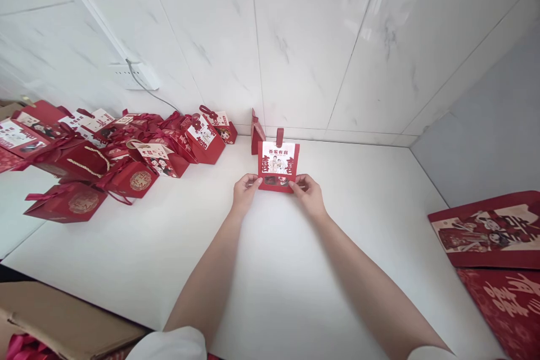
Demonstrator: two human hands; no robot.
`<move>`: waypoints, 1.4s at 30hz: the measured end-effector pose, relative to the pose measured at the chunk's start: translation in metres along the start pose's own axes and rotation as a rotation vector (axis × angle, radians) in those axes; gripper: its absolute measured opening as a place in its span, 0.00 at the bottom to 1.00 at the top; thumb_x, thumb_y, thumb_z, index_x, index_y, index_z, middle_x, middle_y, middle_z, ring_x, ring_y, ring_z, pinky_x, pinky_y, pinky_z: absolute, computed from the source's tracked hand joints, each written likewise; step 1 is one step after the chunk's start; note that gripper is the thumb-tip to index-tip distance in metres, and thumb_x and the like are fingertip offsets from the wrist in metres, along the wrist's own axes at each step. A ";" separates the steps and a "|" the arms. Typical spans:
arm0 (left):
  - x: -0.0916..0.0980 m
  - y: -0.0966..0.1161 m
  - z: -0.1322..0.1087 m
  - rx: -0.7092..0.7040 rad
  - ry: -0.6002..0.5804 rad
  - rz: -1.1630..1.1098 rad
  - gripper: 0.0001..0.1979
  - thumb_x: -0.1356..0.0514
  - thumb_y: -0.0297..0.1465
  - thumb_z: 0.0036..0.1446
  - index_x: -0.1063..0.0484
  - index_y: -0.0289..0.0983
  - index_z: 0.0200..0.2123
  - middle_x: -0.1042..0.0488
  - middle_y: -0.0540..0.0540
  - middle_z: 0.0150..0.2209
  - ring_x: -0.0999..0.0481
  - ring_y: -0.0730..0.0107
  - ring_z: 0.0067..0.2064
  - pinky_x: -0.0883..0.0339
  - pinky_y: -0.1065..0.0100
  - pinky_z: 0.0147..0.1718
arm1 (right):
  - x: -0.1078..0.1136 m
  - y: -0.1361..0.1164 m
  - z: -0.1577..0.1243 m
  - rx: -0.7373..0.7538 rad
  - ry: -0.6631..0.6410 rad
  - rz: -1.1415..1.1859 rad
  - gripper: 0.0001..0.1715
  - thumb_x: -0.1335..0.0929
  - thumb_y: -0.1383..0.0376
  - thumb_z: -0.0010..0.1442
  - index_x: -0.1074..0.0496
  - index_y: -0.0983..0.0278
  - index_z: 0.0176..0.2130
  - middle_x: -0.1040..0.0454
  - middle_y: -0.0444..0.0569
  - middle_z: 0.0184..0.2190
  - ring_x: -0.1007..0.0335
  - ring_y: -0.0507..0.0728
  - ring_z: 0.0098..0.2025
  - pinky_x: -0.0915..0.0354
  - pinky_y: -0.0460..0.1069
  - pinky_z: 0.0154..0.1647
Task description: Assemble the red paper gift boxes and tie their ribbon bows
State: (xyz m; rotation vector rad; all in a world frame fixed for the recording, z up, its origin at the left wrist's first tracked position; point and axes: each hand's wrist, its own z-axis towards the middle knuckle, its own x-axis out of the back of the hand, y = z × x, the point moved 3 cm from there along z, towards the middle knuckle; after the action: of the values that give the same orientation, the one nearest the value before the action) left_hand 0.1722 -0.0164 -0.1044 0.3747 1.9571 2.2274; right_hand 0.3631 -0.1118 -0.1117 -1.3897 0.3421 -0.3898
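Note:
A small red gift box (278, 166) with a white picture panel and a red handle tab stands upright on the white counter (270, 270). My left hand (245, 191) pinches its lower left corner. My right hand (309, 192) pinches its lower right corner. Both hands have fingers closed on the box's bottom edge. Just behind it stands another red box (256, 132), close to the wall.
Several red gift boxes and bags (126, 149) are piled along the counter's left side by the tiled wall. A wall socket with a cable (141, 76) sits above them. Flat red printed sheets (491, 233) lie at the right. A cardboard box (63, 320) is at lower left.

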 end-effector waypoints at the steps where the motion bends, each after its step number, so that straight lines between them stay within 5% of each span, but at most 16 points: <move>1: 0.000 0.002 0.000 0.016 -0.018 -0.055 0.12 0.37 0.40 0.50 0.27 0.37 0.33 0.25 0.47 0.34 0.27 0.70 0.36 0.34 0.68 0.39 | 0.001 0.000 0.001 -0.004 -0.019 0.065 0.16 0.30 0.53 0.52 0.31 0.61 0.33 0.27 0.47 0.33 0.32 0.55 0.33 0.36 0.49 0.36; 9: -0.001 0.006 -0.002 0.111 -0.025 -0.200 0.14 0.34 0.40 0.46 0.25 0.35 0.31 0.23 0.45 0.32 0.25 0.69 0.34 0.32 0.66 0.38 | 0.005 0.004 0.004 -0.042 -0.026 0.213 0.16 0.30 0.52 0.54 0.28 0.62 0.32 0.25 0.47 0.31 0.30 0.55 0.33 0.34 0.51 0.37; 17: -0.003 0.008 -0.004 0.079 -0.041 -0.112 0.16 0.37 0.43 0.50 0.27 0.35 0.33 0.23 0.44 0.34 0.25 0.68 0.35 0.31 0.64 0.39 | 0.005 0.002 0.002 -0.014 -0.013 0.185 0.15 0.32 0.53 0.56 0.27 0.62 0.31 0.26 0.47 0.29 0.31 0.55 0.32 0.35 0.52 0.37; 21: -0.001 0.003 -0.004 -0.040 0.190 -0.009 0.14 0.39 0.41 0.52 0.32 0.37 0.37 0.25 0.45 0.38 0.26 0.69 0.40 0.32 0.66 0.40 | 0.001 0.000 0.000 0.112 0.023 0.046 0.14 0.31 0.53 0.54 0.28 0.62 0.30 0.30 0.50 0.41 0.32 0.58 0.44 0.34 0.52 0.40; 24: -0.004 0.001 -0.006 -0.092 0.286 0.143 0.10 0.40 0.36 0.53 0.34 0.39 0.37 0.27 0.46 0.40 0.26 0.68 0.43 0.32 0.68 0.39 | -0.004 0.003 -0.002 0.071 0.028 -0.017 0.19 0.28 0.54 0.50 0.33 0.61 0.37 0.31 0.49 0.39 0.32 0.57 0.40 0.33 0.50 0.35; 29: -0.020 0.013 -0.016 -0.201 0.060 0.436 0.11 0.45 0.39 0.58 0.35 0.40 0.41 0.29 0.44 0.45 0.28 0.65 0.47 0.33 0.65 0.40 | -0.002 0.008 -0.003 0.018 0.168 -0.103 0.34 0.28 0.54 0.50 0.42 0.59 0.51 0.36 0.54 0.52 0.31 0.56 0.41 0.32 0.50 0.32; 34: -0.030 0.023 -0.027 -0.393 -0.045 0.835 0.16 0.40 0.43 0.53 0.36 0.39 0.38 0.31 0.44 0.38 0.30 0.59 0.42 0.36 0.59 0.41 | -0.010 0.005 -0.004 0.080 -0.024 -0.362 0.14 0.37 0.58 0.59 0.33 0.61 0.44 0.28 0.49 0.40 0.31 0.56 0.36 0.33 0.52 0.37; 42: -0.031 0.012 -0.024 -0.435 -0.163 1.040 0.10 0.50 0.36 0.62 0.37 0.39 0.32 0.32 0.45 0.31 0.31 0.63 0.32 0.39 0.63 0.30 | -0.015 0.002 -0.010 0.296 -0.016 -0.824 0.08 0.41 0.62 0.64 0.36 0.62 0.37 0.30 0.52 0.33 0.35 0.61 0.36 0.39 0.53 0.34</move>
State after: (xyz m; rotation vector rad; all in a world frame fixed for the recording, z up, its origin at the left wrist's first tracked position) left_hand 0.1959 -0.0499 -0.0981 1.7288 1.2159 2.9092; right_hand 0.3454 -0.1129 -0.1146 -1.1880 -0.3188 -1.0568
